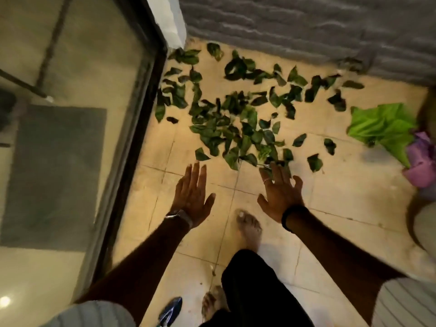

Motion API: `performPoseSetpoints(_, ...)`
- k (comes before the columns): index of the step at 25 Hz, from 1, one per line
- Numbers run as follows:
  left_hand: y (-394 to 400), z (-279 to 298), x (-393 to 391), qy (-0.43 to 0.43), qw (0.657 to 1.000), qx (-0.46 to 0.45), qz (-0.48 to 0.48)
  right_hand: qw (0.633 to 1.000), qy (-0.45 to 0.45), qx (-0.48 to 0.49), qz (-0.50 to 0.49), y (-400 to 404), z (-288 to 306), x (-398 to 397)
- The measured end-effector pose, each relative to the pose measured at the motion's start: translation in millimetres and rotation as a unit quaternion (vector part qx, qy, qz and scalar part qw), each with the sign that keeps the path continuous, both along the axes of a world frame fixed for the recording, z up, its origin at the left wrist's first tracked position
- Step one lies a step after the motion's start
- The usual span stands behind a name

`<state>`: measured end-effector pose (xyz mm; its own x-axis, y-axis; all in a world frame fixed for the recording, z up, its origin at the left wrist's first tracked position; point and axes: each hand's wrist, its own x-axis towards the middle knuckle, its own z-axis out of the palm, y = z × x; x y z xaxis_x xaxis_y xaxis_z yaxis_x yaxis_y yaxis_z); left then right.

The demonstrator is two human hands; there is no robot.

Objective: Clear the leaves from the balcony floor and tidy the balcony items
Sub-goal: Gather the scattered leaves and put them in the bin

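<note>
The leaves (238, 114) are scattered all over the tiled balcony floor (342, 185), thickest in the middle and trailing back toward the grey wall (306, 24) and the glass door (94, 114) — nothing looks gathered yet, so this seems to be the very start of the clearing step. Both hands are stretched out flat with fingers straight and holding nothing, the left hand (192, 194) just short of the nearest leaves and the right hand (280, 192) with its fingertips right at the edge of the pile. Next move probably calls for raking the spread into one heap before scooping — maybe into the green bag (382, 126) lying by the purple thing (422, 159) off to the right.
</note>
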<state>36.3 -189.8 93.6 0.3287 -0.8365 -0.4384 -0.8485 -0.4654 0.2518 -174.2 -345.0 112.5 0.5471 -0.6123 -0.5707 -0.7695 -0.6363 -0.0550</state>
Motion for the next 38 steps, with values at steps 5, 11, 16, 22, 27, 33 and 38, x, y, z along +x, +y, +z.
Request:
performPoseSetpoints(5,-25,-161,22,-0.044,0.997,-0.061,0.028,0.989,-0.091,-0.068,0.093,-24,-148,50)
performPoseSetpoints(11,-47,-263,67,-0.043,0.979,-0.177,0.088,0.930,-0.219,-0.143,0.256,-16,-251,74)
performPoseSetpoints(16,-55,-280,83,0.002,0.943,-0.282,0.176,0.925,-0.274,-0.118,0.234,-20,-265,72)
performPoseSetpoints(22,-77,-240,42,0.421,0.631,-0.353,0.547,0.865,-0.498,-0.045,-0.034,-24,-231,74)
performPoseSetpoints(27,-83,-201,-21,0.711,0.363,-0.260,0.543,0.805,-0.582,-0.058,-0.098,5,-199,85)
performPoseSetpoints(33,-91,-216,-79,0.644,0.395,-0.163,0.634,0.926,-0.363,-0.036,0.093,35,-218,38)
performPoseSetpoints(38,-71,-233,-49,0.581,0.357,-0.221,0.697,0.914,-0.399,0.012,-0.070,2,-216,-8)
